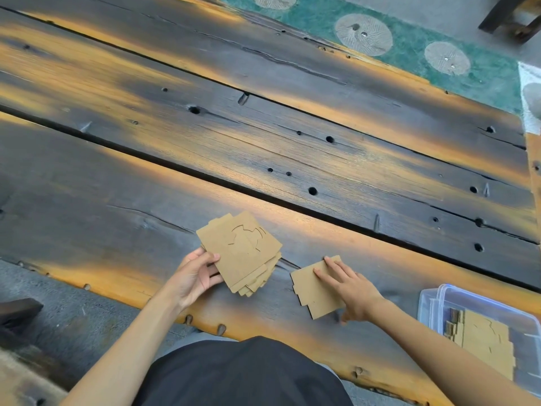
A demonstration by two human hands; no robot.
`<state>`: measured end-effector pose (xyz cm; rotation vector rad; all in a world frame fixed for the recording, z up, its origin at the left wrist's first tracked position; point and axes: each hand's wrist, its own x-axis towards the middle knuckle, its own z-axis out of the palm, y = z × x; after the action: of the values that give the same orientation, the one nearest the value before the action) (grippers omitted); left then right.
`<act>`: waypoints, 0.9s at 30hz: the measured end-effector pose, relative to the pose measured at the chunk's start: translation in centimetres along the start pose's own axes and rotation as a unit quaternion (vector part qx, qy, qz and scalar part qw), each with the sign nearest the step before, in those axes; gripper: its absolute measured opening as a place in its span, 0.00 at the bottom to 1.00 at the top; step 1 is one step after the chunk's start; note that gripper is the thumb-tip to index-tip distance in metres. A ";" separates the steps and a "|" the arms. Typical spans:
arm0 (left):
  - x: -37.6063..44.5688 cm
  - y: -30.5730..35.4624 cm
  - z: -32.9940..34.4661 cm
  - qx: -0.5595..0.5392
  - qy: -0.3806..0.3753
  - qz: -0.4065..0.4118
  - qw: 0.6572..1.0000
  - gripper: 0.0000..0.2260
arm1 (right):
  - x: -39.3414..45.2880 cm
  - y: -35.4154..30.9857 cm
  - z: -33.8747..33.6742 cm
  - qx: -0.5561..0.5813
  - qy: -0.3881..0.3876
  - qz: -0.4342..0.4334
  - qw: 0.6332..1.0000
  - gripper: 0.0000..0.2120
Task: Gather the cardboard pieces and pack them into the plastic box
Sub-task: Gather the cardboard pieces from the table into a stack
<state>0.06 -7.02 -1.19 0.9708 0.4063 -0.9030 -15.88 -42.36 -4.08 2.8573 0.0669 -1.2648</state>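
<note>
My left hand (194, 276) grips a stack of several brown cardboard pieces (243, 256) by its near left corner, slightly above the wooden table (263, 159); the top piece has a round cut-out pattern. To its right a single flat cardboard piece (310, 291) lies on the table, and my right hand (348, 284) rests on it with fingers spread flat, thumb at its near edge. A clear plastic box (433, 300) with a bluish rim stands at the lower right and holds more cardboard pieces (483, 341).
The table is made of dark planks with orange streaks, gaps, holes and a rough near edge (205, 326). Beyond its far edge lies a green patterned floor (409, 30), with a dark furniture leg (506, 16) at the top right. Grey floor shows lower left.
</note>
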 end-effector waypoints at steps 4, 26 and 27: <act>0.3 -0.2 0.1 0.001 0.002 -0.006 1.000 0.18 | 0.0 -0.2 -0.1 -0.001 0.055 -0.004 0.998 0.51; -0.5 0.8 0.4 -0.009 -0.043 0.021 0.999 0.18 | -2.6 -6.6 -13.6 0.714 0.216 0.005 0.666 0.08; -0.7 0.9 0.5 -0.011 -0.064 0.016 0.998 0.19 | -2.5 -7.3 -13.9 0.720 0.203 0.003 0.664 0.07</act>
<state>0.32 -6.89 -0.05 0.8918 0.2901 -0.9236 -7.62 -34.67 7.10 4.2076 -1.6858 -0.5956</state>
